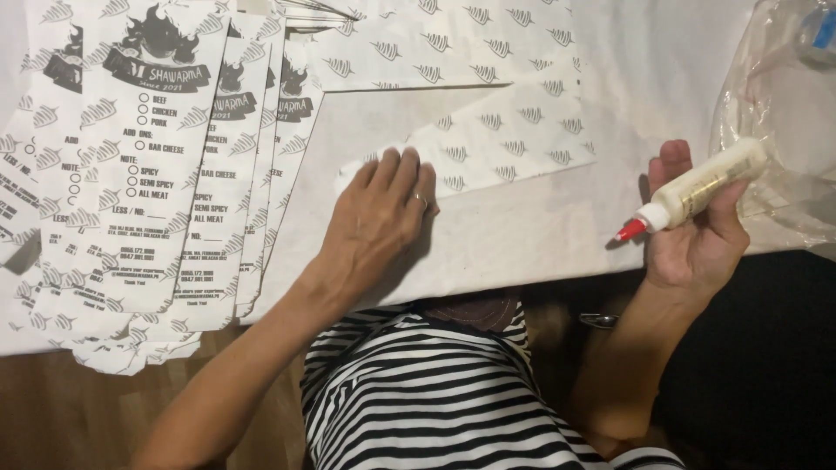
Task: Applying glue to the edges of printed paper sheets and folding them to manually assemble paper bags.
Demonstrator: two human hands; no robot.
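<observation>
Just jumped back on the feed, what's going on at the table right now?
A person in a striped top is working with printed paper at a white table. The left hand presses flat on the folded edge of a patterned paper sheet. The right hand holds a glue bottle with a red tip, pointing left, just above the table and off the paper. A fanned stack of finished printed paper bags lies to the left, and a clear plastic bag sits at the far right.

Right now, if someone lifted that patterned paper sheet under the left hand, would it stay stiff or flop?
Probably flop: the patterned sheet looks thin and lies flat where the left hand presses it. Likely very light, so it may slide on the white table when pushed.
</observation>
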